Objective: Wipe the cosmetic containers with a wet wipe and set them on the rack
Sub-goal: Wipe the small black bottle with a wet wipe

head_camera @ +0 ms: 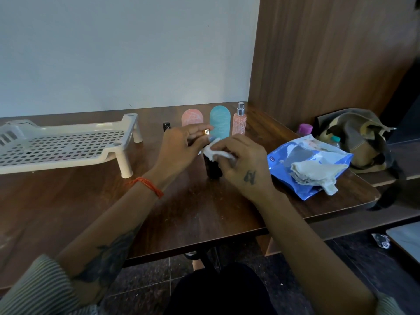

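A person sits at a dark brown wooden worktop [204,214]. The left hand [179,148] grips the gold-capped top of a small dark bottle [212,165] that stands upright on the worktop near the middle, while the right hand [244,160] pinches a crumpled white wet wipe [213,152] against the bottle's upper side. To wipe well, the left hand should probably steady and turn the bottle while the wipe travels down its body. Just behind stand a pink arched container [192,118], a teal arched container [220,120] and a pink spray bottle [239,120], close enough to be knocked over. The white perforated plastic rack [68,144] sits to the left with nothing on it, and bare worktop lies between it and the bottle. To the right, an open blue wipe packet [306,164] lies near the worktop's right edge.
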Demonstrator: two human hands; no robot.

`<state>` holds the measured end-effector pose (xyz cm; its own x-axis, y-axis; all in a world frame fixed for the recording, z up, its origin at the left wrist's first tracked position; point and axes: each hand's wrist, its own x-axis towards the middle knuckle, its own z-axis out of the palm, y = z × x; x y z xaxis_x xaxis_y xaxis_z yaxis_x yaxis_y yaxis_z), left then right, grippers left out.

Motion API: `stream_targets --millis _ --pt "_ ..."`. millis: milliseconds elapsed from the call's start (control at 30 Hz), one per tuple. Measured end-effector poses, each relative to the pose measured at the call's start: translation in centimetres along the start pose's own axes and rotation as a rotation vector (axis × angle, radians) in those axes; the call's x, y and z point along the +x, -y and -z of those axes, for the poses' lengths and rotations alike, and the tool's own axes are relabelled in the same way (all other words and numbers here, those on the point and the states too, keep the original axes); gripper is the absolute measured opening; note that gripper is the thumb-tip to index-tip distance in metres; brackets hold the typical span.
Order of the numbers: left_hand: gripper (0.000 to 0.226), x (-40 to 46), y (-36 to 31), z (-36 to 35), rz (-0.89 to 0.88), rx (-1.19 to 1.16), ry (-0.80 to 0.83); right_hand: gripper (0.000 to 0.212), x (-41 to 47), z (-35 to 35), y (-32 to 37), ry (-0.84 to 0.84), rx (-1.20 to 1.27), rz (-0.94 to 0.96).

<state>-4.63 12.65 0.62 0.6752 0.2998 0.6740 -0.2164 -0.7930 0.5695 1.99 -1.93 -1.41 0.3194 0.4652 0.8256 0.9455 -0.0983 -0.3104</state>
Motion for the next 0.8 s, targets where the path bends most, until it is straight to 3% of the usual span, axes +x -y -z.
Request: stream_targets --millis 233,433,700,800 --pt "0.025 -0.13 -0.19 -0.10 0.070 -0.067 0.005 0.005 -0.41 0.05 -0.26 0.303 -0.005 -0.048" --pt "0.028 -0.06 -0.27 0.15 0.053 -0.060 0.030 0.015 -0.02 -0.06 -0.07 -0.020 0.007 0.018" --pt "0.019 -0.19 -0.52 0.25 0.150 -0.177 0.038 0.009 -0.32 0.06 -0.08 0.295 0.009 -0.116" --pt "0.019 -0.09 -0.63 0.42 0.163 -0.197 0.055 0.008 -0.11 0.03 0.12 0.103 0.016 -0.074"
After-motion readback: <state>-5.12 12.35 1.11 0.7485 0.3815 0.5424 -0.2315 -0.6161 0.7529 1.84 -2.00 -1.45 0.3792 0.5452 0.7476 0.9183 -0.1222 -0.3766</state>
